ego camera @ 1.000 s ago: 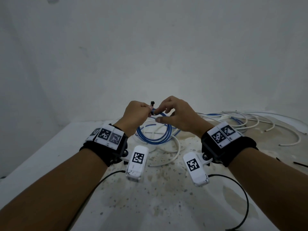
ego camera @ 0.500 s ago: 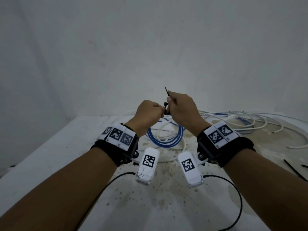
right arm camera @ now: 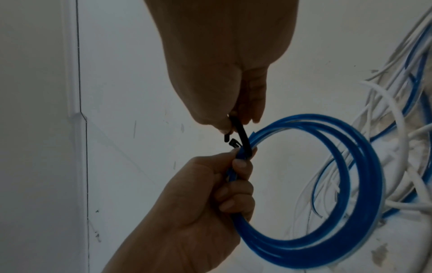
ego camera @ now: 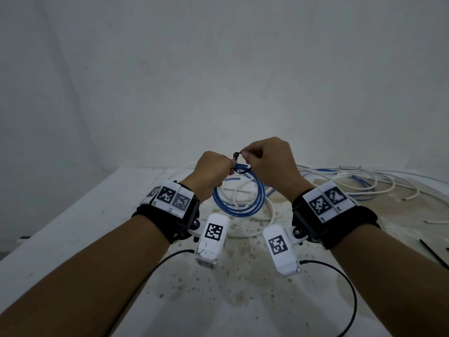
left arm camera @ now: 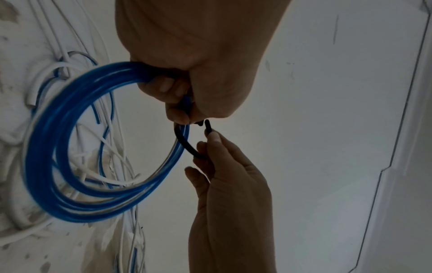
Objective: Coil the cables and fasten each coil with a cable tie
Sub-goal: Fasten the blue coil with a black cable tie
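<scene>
The worktop (ego camera: 73,229) is a pale, stained surface set against a plain wall (ego camera: 218,69). On its far right lies a loose tangle of white and blue cables (ego camera: 364,183), uncoiled. More white cable (ego camera: 269,215) lies below the raised work, near the centre. At the near right edge a spare black cable tie (ego camera: 435,255) rests flat on the worktop.

The blue coil (ego camera: 239,198) hangs in the air above the worktop centre, several turns gathered into one ring. The left hand (ego camera: 213,172) grips the top of this ring in a closed fist, its fingers (right arm camera: 236,186) curled round the bundled turns. The right hand (ego camera: 267,161) is just beside the left, almost touching it, and pinches the strap of the black cable tie (right arm camera: 243,138) between thumb and fingertips.

In the left wrist view the tie forms an open loop round the coil turns just beside the left fist. In the right wrist view the tie's head (right arm camera: 233,143) stands free next to the strap's pointed end, and the two appear apart, so the tail does not look threaded yet.

Status, judged from the present layout: one blue cable is coiled; its tie is wrapped but not locked. Remaining for this coil: insert the tail through the head and pull tight. No finished, tied coil is visible elsewhere. The tangled cables at the far right remain to be coiled and tied.
</scene>
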### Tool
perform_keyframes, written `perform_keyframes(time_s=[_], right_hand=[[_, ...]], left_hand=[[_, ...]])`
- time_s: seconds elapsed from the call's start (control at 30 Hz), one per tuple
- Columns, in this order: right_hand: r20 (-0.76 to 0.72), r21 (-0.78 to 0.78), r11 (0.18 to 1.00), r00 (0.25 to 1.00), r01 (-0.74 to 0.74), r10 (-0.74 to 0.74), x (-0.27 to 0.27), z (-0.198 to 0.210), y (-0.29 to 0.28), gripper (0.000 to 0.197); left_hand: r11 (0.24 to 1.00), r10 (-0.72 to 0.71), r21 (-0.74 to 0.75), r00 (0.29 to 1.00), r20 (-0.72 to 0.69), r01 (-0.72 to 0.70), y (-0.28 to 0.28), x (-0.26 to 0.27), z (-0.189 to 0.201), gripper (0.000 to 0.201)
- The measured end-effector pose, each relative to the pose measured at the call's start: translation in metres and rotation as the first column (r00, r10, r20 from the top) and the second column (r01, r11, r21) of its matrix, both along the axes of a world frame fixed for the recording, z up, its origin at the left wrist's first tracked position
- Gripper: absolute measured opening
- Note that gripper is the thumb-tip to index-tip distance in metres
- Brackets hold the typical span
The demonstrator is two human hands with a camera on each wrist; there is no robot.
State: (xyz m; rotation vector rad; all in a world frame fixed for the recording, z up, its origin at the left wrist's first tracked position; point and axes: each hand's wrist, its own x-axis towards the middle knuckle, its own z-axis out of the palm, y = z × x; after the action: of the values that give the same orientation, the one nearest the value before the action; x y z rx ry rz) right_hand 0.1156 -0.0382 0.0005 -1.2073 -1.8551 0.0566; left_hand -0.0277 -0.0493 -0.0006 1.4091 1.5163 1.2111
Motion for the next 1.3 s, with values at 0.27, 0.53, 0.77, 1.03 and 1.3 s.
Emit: perform_keyframes(time_s=[0.27, 0.53, 0.77, 1.03, 1.3], right_hand=[[0.056, -0.037, 0.999, 0.998, -0.006, 0.008, -0.003, 0.002, -0.009, 0.017], [0.325, -0.022, 0.989, 0.937, 0.146, -0.131, -0.008, 0.001, -0.009, 0.021], [0.211, -0.106, 0.991, 0.976, 0.086, -0.062, -0.013, 0.002, -0.003, 0.022], [-0.578, -0.632, 0.696, 0.806, -0.34, -0.131, -0.013, 0.013, -0.008, 0.011], [-0.568, -0.732, 0.532, 0.812, -0.426, -0.131, -0.012, 0.023, -0.007, 0.014]], left_hand=[[1.0, -0.016, -0.004, 0.996, -0.085, 0.016, -0.001, -0.002, -0.002, 0.019], [0.981, 0.048, 0.189, 0.872, -0.488, 0.052, 0.001, -0.001, -0.014, 0.03], [0.942, 0.187, 0.326, 0.677, -0.712, 0.083, -0.008, 0.002, -0.015, 0.034], [0.904, 0.145, 0.393, 0.745, -0.651, 0.168, -0.002, -0.016, -0.014, 0.024], [0.892, 0.027, 0.378, 0.804, -0.594, 0.249, -0.002, -0.025, -0.017, 0.022]])
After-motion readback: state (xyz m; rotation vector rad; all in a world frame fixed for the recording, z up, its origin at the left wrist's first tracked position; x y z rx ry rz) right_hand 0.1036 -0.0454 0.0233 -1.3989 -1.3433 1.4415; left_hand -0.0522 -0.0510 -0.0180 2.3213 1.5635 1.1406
